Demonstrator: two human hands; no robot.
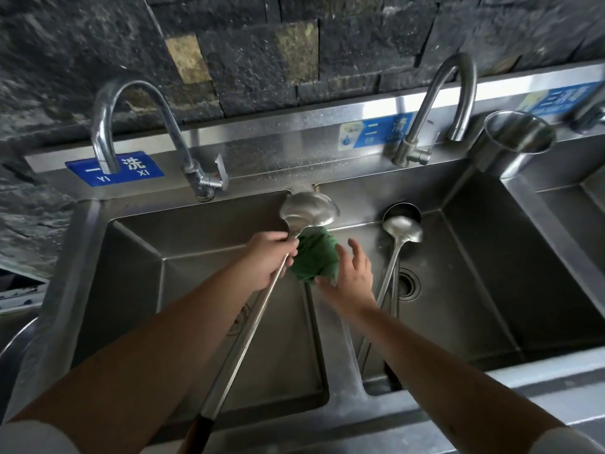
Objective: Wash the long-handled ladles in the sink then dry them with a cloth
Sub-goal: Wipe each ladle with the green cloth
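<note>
my left grip (268, 257) clasps the ladle (309, 209) by its handle, bowl resting over the divider of the sink (314, 303). my right grip (352, 278) is released, fingers spread at the green cloth (316, 258) lying on that divider. a second ladle (402, 229) leans right of it. i judge drying begins; next, gather the cloth around the bowl.

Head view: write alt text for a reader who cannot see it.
A person's left hand grips a long-handled ladle near its bowl over a steel double sink, while the open right hand touches a green cloth lying on the divider. A second ladle leans in the right basin, below two curved taps.
</note>
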